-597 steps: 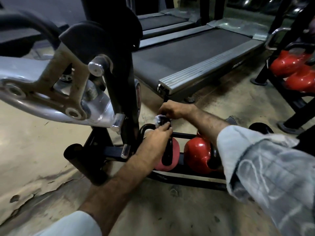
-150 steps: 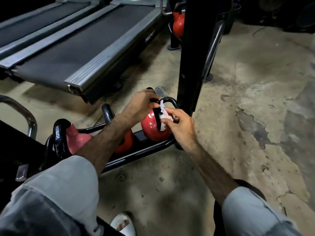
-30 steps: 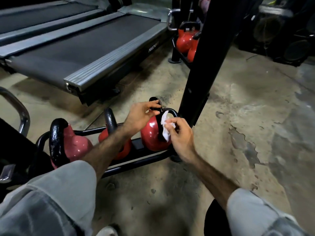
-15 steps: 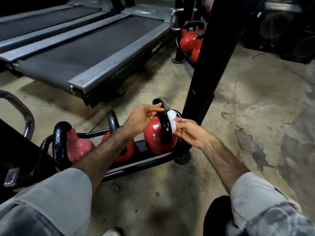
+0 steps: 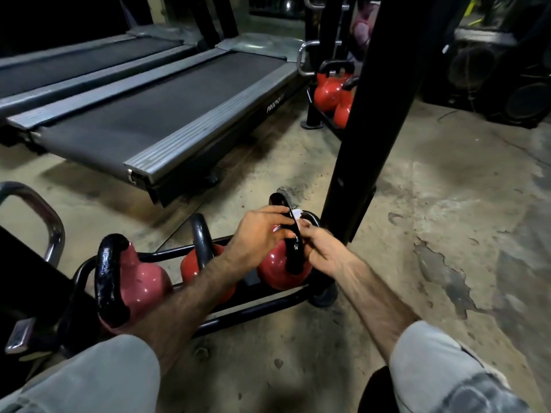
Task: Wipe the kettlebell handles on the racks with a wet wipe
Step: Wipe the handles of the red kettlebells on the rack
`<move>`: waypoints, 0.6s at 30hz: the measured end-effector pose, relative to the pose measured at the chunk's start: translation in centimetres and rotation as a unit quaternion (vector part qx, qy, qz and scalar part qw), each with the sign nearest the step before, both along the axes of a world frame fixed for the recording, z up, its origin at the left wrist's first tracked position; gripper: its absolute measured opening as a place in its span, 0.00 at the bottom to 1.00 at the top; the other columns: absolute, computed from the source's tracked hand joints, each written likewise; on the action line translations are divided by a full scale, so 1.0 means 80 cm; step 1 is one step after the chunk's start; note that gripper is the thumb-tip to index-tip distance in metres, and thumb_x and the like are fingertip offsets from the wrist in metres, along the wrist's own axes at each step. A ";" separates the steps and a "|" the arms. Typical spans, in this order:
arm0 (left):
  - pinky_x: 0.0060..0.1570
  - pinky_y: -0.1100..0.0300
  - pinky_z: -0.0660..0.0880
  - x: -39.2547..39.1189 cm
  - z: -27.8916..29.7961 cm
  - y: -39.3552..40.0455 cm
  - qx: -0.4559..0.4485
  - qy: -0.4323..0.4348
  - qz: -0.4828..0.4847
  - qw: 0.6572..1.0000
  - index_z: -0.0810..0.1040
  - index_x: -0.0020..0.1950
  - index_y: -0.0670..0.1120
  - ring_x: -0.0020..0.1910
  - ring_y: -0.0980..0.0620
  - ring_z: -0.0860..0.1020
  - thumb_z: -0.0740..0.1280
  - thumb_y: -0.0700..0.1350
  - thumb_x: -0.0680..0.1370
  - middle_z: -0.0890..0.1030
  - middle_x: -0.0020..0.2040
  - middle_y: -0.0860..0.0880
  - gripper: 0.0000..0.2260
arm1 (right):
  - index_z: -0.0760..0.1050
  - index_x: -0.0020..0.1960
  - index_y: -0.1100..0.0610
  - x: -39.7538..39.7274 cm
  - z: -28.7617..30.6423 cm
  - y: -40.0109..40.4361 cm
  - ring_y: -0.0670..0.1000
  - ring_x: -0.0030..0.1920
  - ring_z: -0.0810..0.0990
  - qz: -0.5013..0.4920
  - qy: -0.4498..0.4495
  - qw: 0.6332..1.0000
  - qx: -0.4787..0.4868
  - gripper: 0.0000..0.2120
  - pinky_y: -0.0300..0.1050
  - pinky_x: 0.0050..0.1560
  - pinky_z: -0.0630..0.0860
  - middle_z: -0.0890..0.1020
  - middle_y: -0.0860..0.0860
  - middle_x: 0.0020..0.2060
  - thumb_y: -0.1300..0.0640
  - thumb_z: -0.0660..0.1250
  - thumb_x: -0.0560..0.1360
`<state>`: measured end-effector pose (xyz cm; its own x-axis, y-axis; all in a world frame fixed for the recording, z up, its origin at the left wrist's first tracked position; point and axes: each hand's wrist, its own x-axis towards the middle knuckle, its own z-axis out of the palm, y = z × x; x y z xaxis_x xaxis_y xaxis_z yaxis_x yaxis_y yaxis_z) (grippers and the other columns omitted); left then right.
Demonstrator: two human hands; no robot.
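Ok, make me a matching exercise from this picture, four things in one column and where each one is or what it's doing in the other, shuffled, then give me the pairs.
Things
1. pink kettlebell
2. left hand
3. wet wipe
4. treadmill

Places or states
A. on the floor beyond the low rack
B. curled round the black handle of the rack's right-end red kettlebell
C. at the left end of the low rack
D. white, showing behind that handle, by the right hand's fingers

Pairs: 1-C, 2-B, 3-D, 4-A
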<state>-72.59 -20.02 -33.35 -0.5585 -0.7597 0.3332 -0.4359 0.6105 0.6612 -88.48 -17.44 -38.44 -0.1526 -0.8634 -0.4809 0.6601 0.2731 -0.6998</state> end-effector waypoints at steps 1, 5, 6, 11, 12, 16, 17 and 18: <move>0.59 0.80 0.63 -0.001 -0.002 0.002 0.000 0.009 0.004 1.000 0.84 0.52 0.44 0.58 0.56 0.77 0.76 0.41 0.69 0.80 0.59 0.47 0.12 | 0.75 0.58 0.62 -0.001 0.002 -0.003 0.52 0.38 0.82 0.002 -0.001 1.000 -0.008 0.10 0.42 0.36 0.81 0.82 0.57 0.44 0.68 0.60 0.79; 0.56 0.81 0.66 -0.004 -0.003 0.004 0.015 0.046 0.009 0.999 0.84 0.51 0.40 0.53 0.60 0.77 0.75 0.38 0.69 0.81 0.58 0.46 0.12 | 0.74 0.48 0.59 0.004 0.028 -0.042 0.48 0.27 0.80 -0.024 0.022 0.999 -0.002 0.09 0.39 0.24 0.76 0.81 0.53 0.31 0.70 0.58 0.80; 0.56 0.80 0.66 -0.004 -0.004 0.004 0.013 0.048 0.008 0.999 0.84 0.51 0.40 0.53 0.60 0.77 0.75 0.39 0.69 0.81 0.58 0.46 0.12 | 0.74 0.46 0.58 0.006 0.032 -0.046 0.47 0.26 0.80 -0.033 0.023 0.999 -0.003 0.10 0.38 0.24 0.75 0.80 0.53 0.31 0.70 0.59 0.79; 0.60 0.76 0.68 0.000 -0.006 0.001 -0.007 0.043 0.000 0.999 0.84 0.52 0.44 0.53 0.64 0.77 0.76 0.43 0.69 0.82 0.58 0.50 0.13 | 0.77 0.50 0.60 0.006 0.019 -0.017 0.48 0.29 0.81 -0.016 0.004 1.000 0.012 0.08 0.39 0.24 0.76 0.81 0.54 0.36 0.68 0.61 0.79; 0.60 0.76 0.68 0.002 -0.007 0.000 -0.009 0.041 0.000 0.999 0.84 0.52 0.45 0.53 0.65 0.77 0.76 0.43 0.68 0.82 0.57 0.50 0.13 | 0.77 0.50 0.60 0.006 0.017 -0.013 0.49 0.29 0.80 -0.018 0.002 1.000 0.012 0.08 0.39 0.25 0.76 0.81 0.54 0.36 0.68 0.61 0.79; 0.58 0.77 0.68 0.000 -0.006 -0.001 -0.001 0.051 0.000 0.999 0.85 0.51 0.46 0.53 0.67 0.76 0.76 0.44 0.68 0.82 0.57 0.50 0.13 | 0.78 0.55 0.60 0.001 0.037 -0.039 0.49 0.33 0.76 -0.018 0.144 0.989 -0.003 0.08 0.39 0.28 0.76 0.80 0.54 0.37 0.67 0.65 0.78; 0.58 0.77 0.69 0.000 -0.005 -0.001 0.004 0.055 -0.001 0.998 0.85 0.51 0.45 0.54 0.67 0.76 0.76 0.43 0.68 0.82 0.57 0.51 0.13 | 0.79 0.56 0.61 0.001 0.043 -0.049 0.50 0.34 0.77 -0.016 0.195 0.981 -0.007 0.09 0.40 0.32 0.77 0.81 0.54 0.37 0.66 0.67 0.77; 0.58 0.77 0.69 -0.001 -0.004 0.000 0.008 0.059 0.000 0.998 0.85 0.51 0.45 0.54 0.66 0.76 0.76 0.43 0.68 0.81 0.57 0.51 0.12 | 0.80 0.55 0.61 0.000 0.048 -0.057 0.50 0.36 0.79 -0.015 0.250 0.968 -0.014 0.09 0.43 0.36 0.78 0.82 0.53 0.38 0.64 0.70 0.75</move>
